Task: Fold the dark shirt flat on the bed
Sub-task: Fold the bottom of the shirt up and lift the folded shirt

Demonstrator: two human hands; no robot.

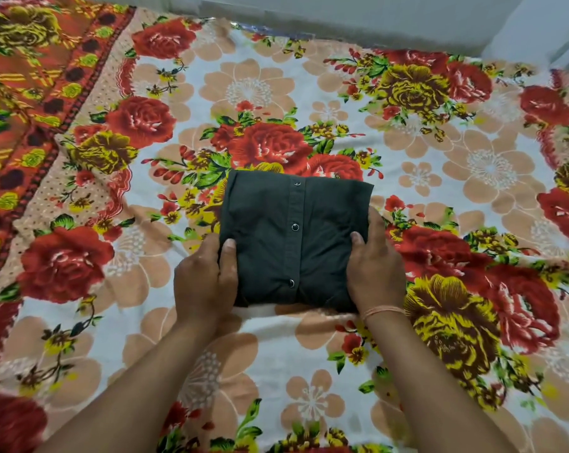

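Red border (25, 103): a patterned orange-red strip of the floral sheet (120, 322), well out past the left hand, running along the left side of the bed (276, 341).
Left hand (204, 282): clasps the shirt's left edge near the front corner; the thumb lies flat on top of the cloth and the fingers curl down round the edge, their tips hidden.
Dark shirt (270, 250): between the two hands, folded into a compact, nearly square packet that lies flat on the sheet, its near edge toward the person.
Placket (296, 256): runs from the far edge to the near edge, roughly midway between the hands.
Snap buttons (295, 227): three in view along the placket, shiny and fastened.
Right hand (374, 273): clasps the shirt's right edge, opposite the left hand; the thumb rests on top and the fingers reach along the side of the fold, tips out of sight.
Thread band (382, 311): pale pink, round the right wrist, just behind the shirt's near right corner.
Wall (358, 14): pale, beyond both hands along the far side of the bed.
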